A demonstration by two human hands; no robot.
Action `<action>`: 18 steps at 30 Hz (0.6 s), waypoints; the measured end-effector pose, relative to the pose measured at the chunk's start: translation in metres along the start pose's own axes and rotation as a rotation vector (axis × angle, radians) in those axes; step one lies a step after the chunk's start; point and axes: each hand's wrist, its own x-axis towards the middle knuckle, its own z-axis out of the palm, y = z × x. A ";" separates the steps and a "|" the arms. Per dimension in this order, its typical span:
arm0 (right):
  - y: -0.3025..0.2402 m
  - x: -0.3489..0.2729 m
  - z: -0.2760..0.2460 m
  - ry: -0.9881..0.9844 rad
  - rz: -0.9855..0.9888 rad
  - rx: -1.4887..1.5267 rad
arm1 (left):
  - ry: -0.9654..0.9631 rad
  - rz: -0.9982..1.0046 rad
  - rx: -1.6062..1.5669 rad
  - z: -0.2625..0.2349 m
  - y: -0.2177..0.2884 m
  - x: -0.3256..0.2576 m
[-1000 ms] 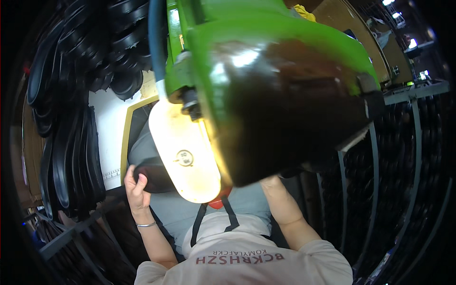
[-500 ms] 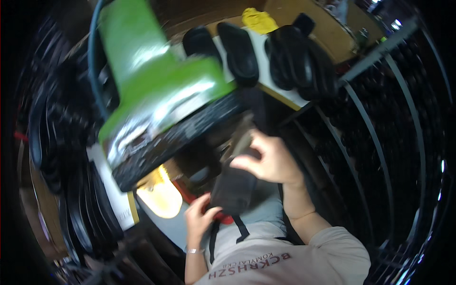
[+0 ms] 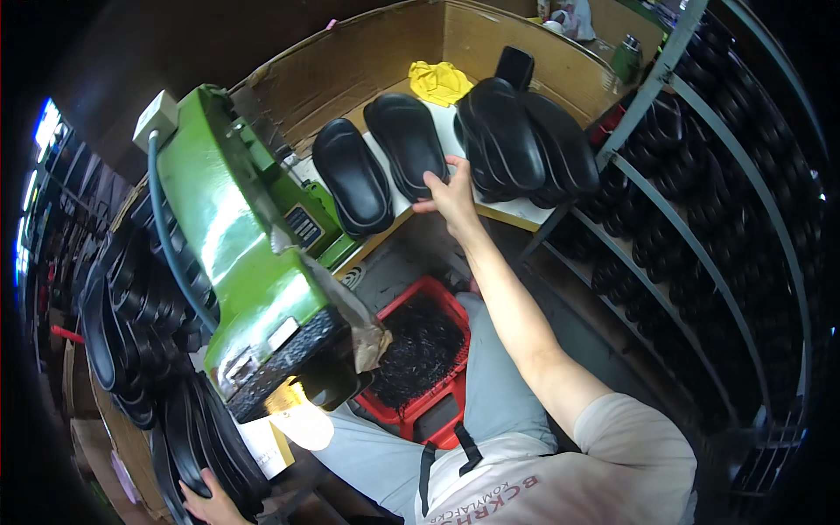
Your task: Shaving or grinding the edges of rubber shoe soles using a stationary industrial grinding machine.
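Observation:
My right hand (image 3: 451,199) is stretched out to the bench, its thumb and fingers closed about the near end of a black shoe sole (image 3: 404,144). Just left of that lies another single black sole (image 3: 353,179); to its right is a pile of black soles (image 3: 500,140). At the lower left my left hand (image 3: 213,501) grips the near end of a black sole in a row of soles standing on edge (image 3: 197,429), part of the hand being cut off by the picture's rim. A green machine (image 3: 232,236) stands between my two arms.
A lit lamp (image 3: 306,423) glows under the machine's head. Between my legs is a red plastic tray (image 3: 459,385) with black trimmings. A yellow cloth (image 3: 439,83) lies at the bench's back, by a cardboard wall (image 3: 376,61). Metal racks (image 3: 691,227) full of dark soles line the right.
My hands were together at the machine, holding a dark piece. They have since parted: the right has reached forward to the bench, the left down to the row of soles. The view has shifted.

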 end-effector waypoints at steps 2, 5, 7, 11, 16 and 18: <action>-0.002 -0.014 -0.006 -0.062 -0.003 -0.109 | 0.028 0.087 -0.177 -0.013 -0.002 -0.007; 0.007 -0.042 -0.023 0.000 -0.177 -0.434 | 0.047 0.092 -0.328 -0.029 -0.022 -0.003; 0.023 -0.065 -0.045 -0.068 -0.257 -0.509 | 0.091 0.149 -0.417 -0.055 -0.023 -0.013; 0.022 -0.165 -0.051 -0.655 0.162 -0.185 | -0.052 0.604 -0.622 -0.137 -0.007 -0.058; 0.033 -0.232 -0.089 -0.859 0.715 0.427 | -0.575 1.145 -1.190 -0.111 0.090 -0.106; 0.032 -0.239 -0.115 -0.886 0.602 0.072 | -0.669 0.958 -1.602 -0.076 0.115 -0.143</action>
